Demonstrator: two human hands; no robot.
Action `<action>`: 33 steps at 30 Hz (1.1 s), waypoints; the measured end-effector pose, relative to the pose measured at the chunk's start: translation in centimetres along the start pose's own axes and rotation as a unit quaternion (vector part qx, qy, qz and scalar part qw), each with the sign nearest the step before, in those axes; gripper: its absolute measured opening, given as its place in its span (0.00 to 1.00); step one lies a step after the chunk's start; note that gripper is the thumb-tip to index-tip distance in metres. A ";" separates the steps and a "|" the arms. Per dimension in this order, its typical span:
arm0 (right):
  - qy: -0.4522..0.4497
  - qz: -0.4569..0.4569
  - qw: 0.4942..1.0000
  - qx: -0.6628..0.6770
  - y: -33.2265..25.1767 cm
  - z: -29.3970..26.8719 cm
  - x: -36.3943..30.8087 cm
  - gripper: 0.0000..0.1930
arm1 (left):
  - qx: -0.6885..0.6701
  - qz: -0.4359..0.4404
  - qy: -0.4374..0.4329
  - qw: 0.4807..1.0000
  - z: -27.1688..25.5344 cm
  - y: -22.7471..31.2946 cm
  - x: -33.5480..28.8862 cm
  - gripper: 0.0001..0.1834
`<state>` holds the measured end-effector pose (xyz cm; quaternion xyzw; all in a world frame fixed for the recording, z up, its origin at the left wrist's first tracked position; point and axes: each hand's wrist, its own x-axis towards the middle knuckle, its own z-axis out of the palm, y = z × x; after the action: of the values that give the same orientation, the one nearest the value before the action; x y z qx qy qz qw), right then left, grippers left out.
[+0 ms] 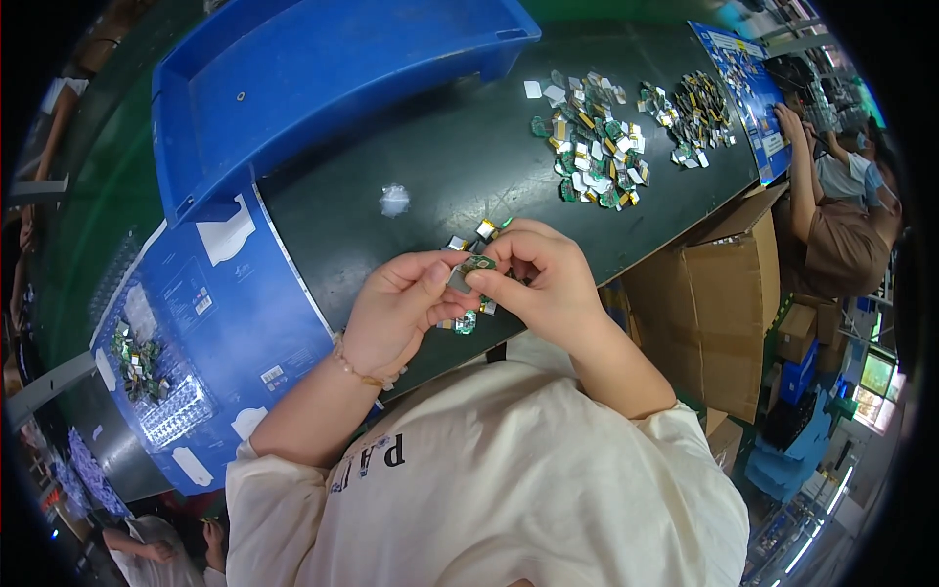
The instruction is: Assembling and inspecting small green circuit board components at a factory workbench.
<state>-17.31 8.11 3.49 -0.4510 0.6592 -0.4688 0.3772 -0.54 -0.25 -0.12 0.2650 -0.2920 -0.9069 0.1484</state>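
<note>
Blue printed cardboard sheet (pixel 230 318), far left. My left hand (pixel 399 295), fingertips closed, pinches a small green circuit board with a silvery part (pixel 476 264) over the dark-green tabletop (pixel 469 147); my right hand (pixel 550 281) grips it too. Farther right, heaped green-and-white boards (pixel 599 152).

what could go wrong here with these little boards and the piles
The small green board is pinched between the fingertips of the left hand and the right hand, so a slip might drop it among the loose pieces just below.

Those pieces lie close to the near edge of the table, so a forearm might knock some off.

The larger pile and the farther pile nearly meet, so they could mix.
</note>
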 end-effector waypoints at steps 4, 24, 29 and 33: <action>0.004 -0.011 1.000 -0.014 -0.1 0.1 0.0 0.07 | -0.006 0.003 0.001 1.000 -0.1 -0.1 0.0 0.14; 0.002 -0.022 0.998 -0.057 0.4 0.1 0.4 0.09 | 0.142 0.130 0.030 0.981 1.2 -0.2 -0.3 0.07; -0.043 0.052 0.988 0.136 0.8 0.4 0.1 0.19 | 0.164 0.123 0.026 0.978 0.4 0.0 -0.7 0.06; 0.004 0.039 0.996 0.076 -0.7 0.7 0.3 0.19 | 0.161 0.087 0.081 0.980 0.9 0.4 -0.5 0.08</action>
<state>-16.61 7.53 3.98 -0.3936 0.6402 -0.5040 0.4256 -0.59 0.04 0.90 0.3319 -0.4427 -0.8073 0.2053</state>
